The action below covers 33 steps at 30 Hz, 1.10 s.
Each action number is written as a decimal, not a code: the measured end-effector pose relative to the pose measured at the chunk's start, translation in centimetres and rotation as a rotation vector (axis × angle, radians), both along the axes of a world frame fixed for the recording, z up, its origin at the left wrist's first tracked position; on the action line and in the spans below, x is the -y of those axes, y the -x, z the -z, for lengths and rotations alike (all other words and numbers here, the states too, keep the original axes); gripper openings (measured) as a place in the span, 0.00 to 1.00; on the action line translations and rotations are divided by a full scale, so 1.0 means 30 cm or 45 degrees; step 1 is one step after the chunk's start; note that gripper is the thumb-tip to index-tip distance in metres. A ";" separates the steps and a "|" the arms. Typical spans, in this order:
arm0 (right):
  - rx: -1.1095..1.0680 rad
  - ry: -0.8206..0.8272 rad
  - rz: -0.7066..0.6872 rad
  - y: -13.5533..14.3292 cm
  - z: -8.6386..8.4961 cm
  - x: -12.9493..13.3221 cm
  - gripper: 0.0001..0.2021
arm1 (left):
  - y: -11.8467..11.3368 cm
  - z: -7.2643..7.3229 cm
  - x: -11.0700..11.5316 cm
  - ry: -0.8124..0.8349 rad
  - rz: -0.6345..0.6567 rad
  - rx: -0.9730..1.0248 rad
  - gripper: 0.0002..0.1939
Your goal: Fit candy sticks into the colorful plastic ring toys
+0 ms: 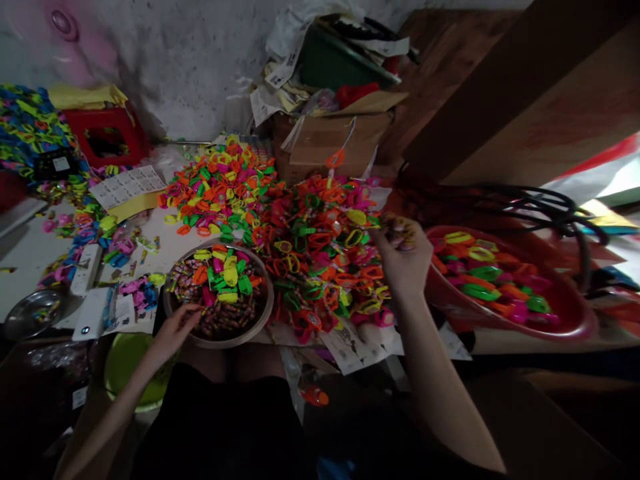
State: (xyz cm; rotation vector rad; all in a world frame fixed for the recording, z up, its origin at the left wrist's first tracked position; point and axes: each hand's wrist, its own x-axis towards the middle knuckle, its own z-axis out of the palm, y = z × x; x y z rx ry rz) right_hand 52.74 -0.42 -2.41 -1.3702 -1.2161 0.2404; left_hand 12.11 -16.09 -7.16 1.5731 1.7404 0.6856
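Note:
My left hand reaches over the near left rim of a metal bowl. Its fingertips come together among small dark patterned wrapped rolls; what they pinch is too small to make out. On top of the rolls lie several bright plastic pieces in yellow, green, orange and pink. My right hand is raised at the right side of a heap of toy watches, closed around a bunch of small yellow-brown wrapped rolls.
A red basin with more bright plastic pieces stands at right, black cables behind it. Another colourful heap lies beyond the bowl. At left are a red stool, a small metal dish and a green tub. A cardboard box stands behind.

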 end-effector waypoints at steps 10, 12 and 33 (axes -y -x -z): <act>0.236 0.445 -0.767 0.277 0.230 0.221 0.17 | 0.030 0.132 -0.127 -0.474 0.190 -0.771 0.21; 0.293 0.495 -0.856 0.308 0.252 0.250 0.16 | 0.032 0.155 -0.153 -0.419 0.248 -0.864 0.23; 0.431 0.636 -1.245 0.466 0.248 0.361 0.13 | -0.061 0.125 -0.069 -0.276 0.283 -0.703 0.13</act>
